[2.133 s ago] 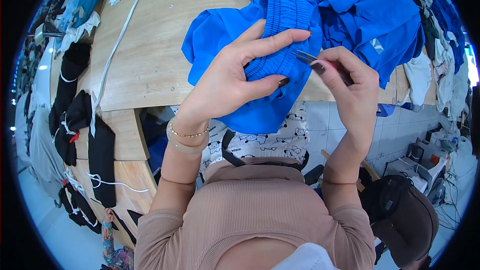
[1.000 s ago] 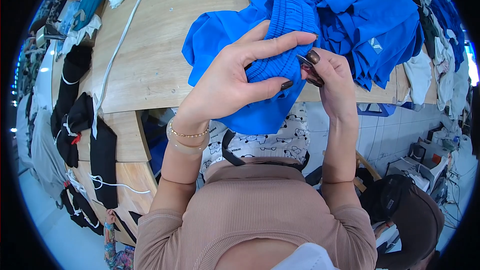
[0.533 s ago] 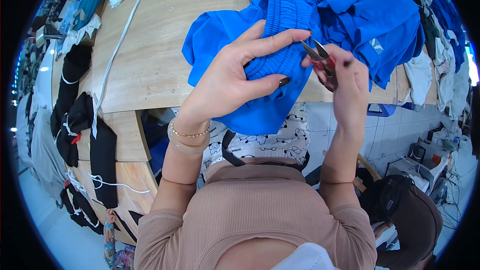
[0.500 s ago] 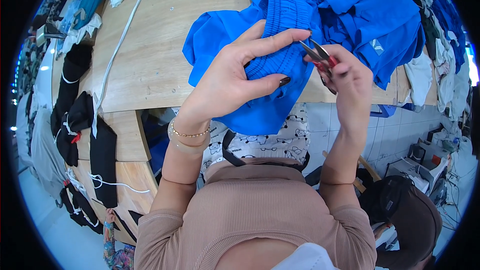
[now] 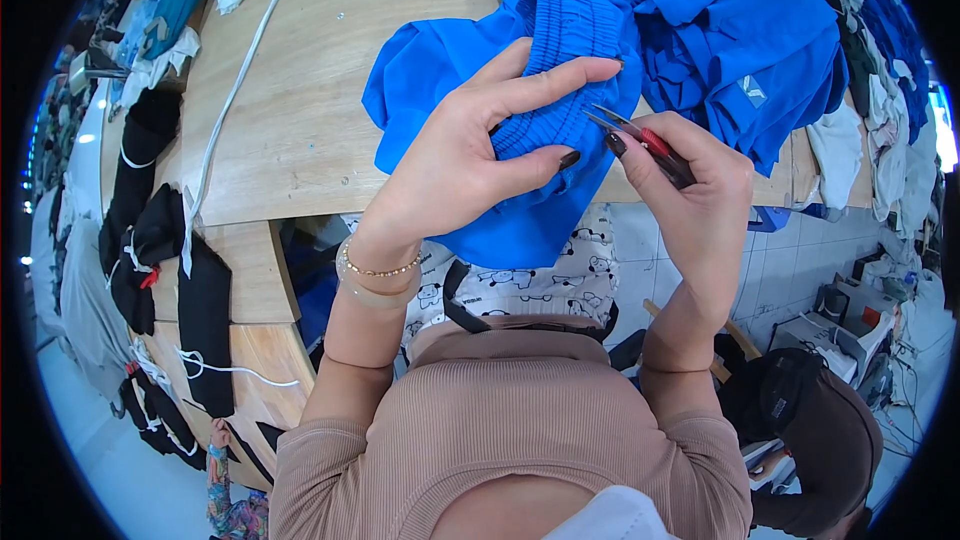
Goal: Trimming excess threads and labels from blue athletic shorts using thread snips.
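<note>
A bright blue garment [image 5: 568, 25] with a gathered elastic waistband lies over the table's near edge, part of it hanging down toward my lap. My left hand [image 5: 480, 135] grips its waistband, with the index finger stretched along the top and the thumb pressing below. In my right hand [image 5: 700, 170] are small thread snips [image 5: 655, 143] with red-and-black handles. Their pointed tips are at the gathered band, between my left index finger and thumb. Whether the tips touch a thread is too small to tell.
More blue garments with light patches [image 5: 740, 50] are heaped at the far right of the wooden table [image 5: 310, 90]. A white cord [image 5: 243, 80] runs along its left side. Black cloth pieces [image 5: 205, 320] hang at the left. Another person [image 5: 825, 430] is at the lower right.
My right hand has turned and brought the snips down and left onto the waistband. The blades look closer together than before. My left hand has kept its hold.
</note>
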`<state>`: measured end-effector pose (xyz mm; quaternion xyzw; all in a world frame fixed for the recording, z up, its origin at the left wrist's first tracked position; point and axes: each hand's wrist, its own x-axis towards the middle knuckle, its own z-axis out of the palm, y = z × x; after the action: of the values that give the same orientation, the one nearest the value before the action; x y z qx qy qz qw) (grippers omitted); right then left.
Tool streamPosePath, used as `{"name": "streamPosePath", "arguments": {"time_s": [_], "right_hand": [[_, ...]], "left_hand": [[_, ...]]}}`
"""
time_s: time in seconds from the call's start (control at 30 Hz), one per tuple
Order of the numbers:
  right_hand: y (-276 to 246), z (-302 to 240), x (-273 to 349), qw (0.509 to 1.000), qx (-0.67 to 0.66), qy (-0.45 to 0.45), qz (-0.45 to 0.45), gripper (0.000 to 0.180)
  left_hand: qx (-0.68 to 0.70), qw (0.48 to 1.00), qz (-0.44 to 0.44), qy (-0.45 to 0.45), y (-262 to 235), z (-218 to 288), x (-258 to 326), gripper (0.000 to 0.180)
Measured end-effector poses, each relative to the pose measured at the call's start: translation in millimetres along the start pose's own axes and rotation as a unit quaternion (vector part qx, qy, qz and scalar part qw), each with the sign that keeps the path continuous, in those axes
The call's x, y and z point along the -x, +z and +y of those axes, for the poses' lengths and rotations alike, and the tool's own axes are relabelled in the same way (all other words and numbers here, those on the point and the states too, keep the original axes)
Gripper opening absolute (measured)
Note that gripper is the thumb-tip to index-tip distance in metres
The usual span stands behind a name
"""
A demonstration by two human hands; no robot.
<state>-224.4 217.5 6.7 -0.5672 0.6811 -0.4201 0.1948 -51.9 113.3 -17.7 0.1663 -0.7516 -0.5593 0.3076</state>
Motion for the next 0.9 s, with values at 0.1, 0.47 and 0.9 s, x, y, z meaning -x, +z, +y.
{"name": "streamPosePath", "arguments": {"time_s": [0.1, 0.47, 0.9], "right_hand": [[0, -1, 0, 1.000, 0.002, -0.002, 0.006, 0.008], [4, 11, -4, 0.996, -0.076, -0.048, 0.007, 0.009], [15, 33, -4, 0.929, -0.334, 0.117, -0.111, 0.036]], "left_hand": [[-0.008, 1.000, 0.003, 0.001, 1, 0, 0, 0.058], [-0.006, 1.000, -0.009, 0.010, -5, 2, 0, 0.056], [0.016, 1.000, -0.004, 0.004, -2, 4, 2, 0.056]]}}
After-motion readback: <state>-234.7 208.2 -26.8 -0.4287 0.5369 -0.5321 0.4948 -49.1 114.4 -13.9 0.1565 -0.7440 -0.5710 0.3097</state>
